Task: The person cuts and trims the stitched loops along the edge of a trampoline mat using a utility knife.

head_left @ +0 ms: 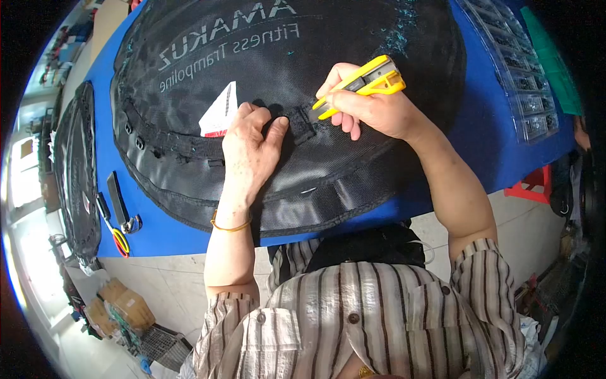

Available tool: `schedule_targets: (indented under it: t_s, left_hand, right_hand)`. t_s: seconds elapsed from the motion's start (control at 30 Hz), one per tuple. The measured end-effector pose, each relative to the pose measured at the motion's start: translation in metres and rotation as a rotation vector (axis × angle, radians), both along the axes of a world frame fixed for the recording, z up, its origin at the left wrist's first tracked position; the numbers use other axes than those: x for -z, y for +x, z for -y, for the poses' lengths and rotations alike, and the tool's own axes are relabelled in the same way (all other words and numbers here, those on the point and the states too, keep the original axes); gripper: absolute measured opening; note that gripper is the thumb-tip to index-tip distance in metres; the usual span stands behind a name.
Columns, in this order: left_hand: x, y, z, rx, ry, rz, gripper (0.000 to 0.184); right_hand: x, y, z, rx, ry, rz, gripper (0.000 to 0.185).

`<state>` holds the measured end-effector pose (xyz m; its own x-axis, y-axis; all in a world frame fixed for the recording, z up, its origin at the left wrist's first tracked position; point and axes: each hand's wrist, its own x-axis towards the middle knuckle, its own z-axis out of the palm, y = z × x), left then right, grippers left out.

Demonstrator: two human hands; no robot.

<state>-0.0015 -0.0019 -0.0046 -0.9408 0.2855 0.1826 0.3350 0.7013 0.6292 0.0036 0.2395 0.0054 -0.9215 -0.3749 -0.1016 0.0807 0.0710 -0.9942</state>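
A large round black trampoline mat (353, 170) with grey lettering lies on the blue table. My left hand (252, 142) presses on a black strap (183, 144) sewn along the mat, its fingers curled at the strap. My right hand (372, 110) grips a yellow utility knife (372, 79), whose tip is over the strap just right of my left hand. Beside my left fingers is a white label (221, 114) with a red edge. Teal thread scraps (396, 38) are scattered near the top of the mat.
Scissors with red and yellow handles (120, 241) and a dark bar-shaped object (117, 197) lie on the blue table (158, 234) at left. Another black mat (79, 170) is beyond them. A clear compartment box (514, 76) is at right, with a red stool (530, 185) below.
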Motion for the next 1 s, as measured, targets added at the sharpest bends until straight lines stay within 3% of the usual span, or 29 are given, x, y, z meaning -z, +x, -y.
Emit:
schedule_targets:
  t_s: [0.27,1.0]
  left_hand:
    - [-0.004,0.001,-0.001,-0.007,-0.011,0.022,0.021]
    - [0.000,0.000,0.001,-0.019,-0.023,0.019,0.021]
  right_hand:
    - [0.012,0.000,0.004,0.074,-0.123,-0.039,0.015]
    - [0.017,0.005,0.012,0.135,-0.148,-0.049,0.015]
